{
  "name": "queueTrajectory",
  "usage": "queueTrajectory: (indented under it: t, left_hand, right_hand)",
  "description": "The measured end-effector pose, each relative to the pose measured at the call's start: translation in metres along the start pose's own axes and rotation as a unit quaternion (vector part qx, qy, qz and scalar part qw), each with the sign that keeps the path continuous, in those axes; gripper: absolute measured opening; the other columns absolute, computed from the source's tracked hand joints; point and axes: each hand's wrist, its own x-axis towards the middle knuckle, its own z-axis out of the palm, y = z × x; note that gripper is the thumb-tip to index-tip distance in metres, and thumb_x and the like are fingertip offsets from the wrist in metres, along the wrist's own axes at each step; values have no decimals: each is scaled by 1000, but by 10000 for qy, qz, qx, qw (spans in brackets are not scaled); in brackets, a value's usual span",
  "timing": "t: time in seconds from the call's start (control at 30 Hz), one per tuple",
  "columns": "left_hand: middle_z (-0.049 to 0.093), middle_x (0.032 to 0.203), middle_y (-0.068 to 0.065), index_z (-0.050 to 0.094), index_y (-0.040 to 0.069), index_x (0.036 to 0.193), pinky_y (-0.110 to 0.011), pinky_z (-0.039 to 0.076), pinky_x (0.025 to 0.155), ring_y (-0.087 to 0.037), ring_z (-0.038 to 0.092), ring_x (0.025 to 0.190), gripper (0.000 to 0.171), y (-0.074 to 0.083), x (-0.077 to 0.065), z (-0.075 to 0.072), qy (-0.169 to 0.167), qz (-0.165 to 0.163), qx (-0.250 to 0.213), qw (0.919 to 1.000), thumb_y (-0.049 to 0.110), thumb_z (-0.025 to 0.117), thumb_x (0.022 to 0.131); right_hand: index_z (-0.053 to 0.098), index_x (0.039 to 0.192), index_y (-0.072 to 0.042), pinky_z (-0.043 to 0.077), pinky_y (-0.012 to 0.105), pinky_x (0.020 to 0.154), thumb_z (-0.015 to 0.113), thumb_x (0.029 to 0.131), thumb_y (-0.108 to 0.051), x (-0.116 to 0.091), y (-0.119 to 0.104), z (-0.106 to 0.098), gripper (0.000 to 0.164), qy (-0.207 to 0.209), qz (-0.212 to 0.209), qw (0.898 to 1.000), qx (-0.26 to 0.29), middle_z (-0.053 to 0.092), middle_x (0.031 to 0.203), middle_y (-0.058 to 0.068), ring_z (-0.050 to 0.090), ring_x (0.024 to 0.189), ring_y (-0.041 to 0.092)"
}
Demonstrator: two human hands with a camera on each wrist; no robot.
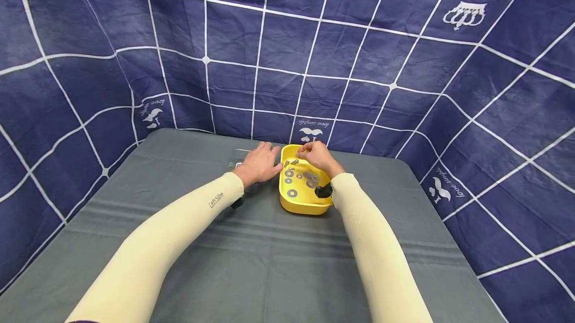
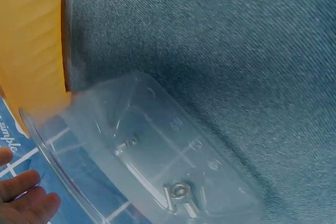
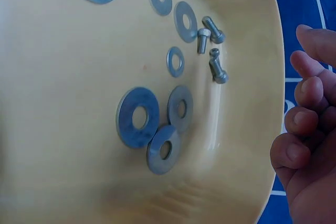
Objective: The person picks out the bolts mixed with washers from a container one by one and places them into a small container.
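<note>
My left hand is held with extended fingers beside the left rim of a yellow tray. Below it, a clear plastic box holds a small washer and a few small metal pieces. Over the far end of the tray hovers my right hand, its fingers loosely bent in the right wrist view, where nothing shows between them. Several flat grey washers of different sizes lie on the tray's floor. Close to its far wall are a few socket-head screws.
A grey cloth covers the table. Behind and along the sides hangs a dark blue curtain with white lines. The clear box stands just left of the yellow tray.
</note>
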Motion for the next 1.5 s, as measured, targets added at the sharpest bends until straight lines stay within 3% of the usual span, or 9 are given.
queueTrajectory:
  t: [0.57, 1.03, 1.5]
  left_hand:
    - [49, 139, -18, 42, 7, 150, -51, 48, 104, -32, 45, 131, 67, 22, 9, 10, -59, 5, -112, 9999, 47, 50, 97]
    - [51, 132, -18, 43, 5, 146, -51, 48, 103, -33, 48, 126, 67, 27, 13, 19, -276, -95, -299, 9991, 47, 56, 96]
    - [53, 128, -18, 42, 1, 137, -50, 48, 102, -33, 50, 121, 62, 30, 12, 26, -104, -298, -438, 9985, 45, 57, 95]
  right_hand:
    - [76, 103, -4, 45, 27, 73, 72, 92, -23, -3, 12, 2, 22, 97, 88, 9996, 255, 69, 94, 9, 55, 81, 19]
    - [77, 105, -5, 46, 28, 74, 72, 92, -23, -5, 14, 4, 22, 98, 143, 9997, 167, 70, 94, 11, 57, 81, 20]
    - [76, 103, -5, 42, 24, 69, 72, 91, -21, 2, 18, 15, 20, 132, 189, 9993, 279, 65, 82, 5, 53, 74, 17]
